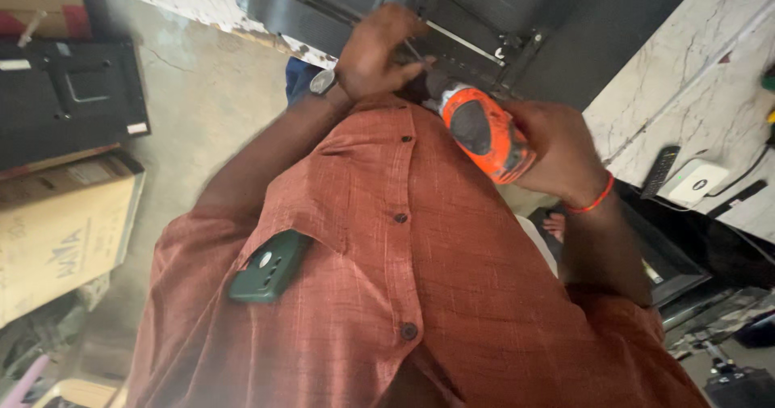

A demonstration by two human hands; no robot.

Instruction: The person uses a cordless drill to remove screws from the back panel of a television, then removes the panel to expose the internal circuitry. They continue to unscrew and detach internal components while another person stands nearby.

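The right hand [561, 154] is closed around the grip of an orange and grey power screwdriver [484, 129], with the fingers wrapped fully about it. A thin red band [593, 202] sits on the wrist of this hand. The tool's front end points toward the black back panel of a flat screen [452, 8], which lies at the top of the view, and the tool is just below this panel's lower edge. The left hand [375, 49] is half closed and pinches the thin metal bit at the tool's tip with the fingertips; it rests against the panel's lower edge. A wristwatch [323, 81] is on the left wrist, just beside the panel's lower left corner. Below the panel a rust-coloured buttoned shirt [420, 295] fills most of the view, and a dark green phone [268, 267] stands out of its chest pocket. To the right of the panel, on a white marble surface [686, 77], lie a black remote control [660, 171] and a small white box [698, 182]. Far to the left of the panel a cardboard box [60, 230] stands on the floor.
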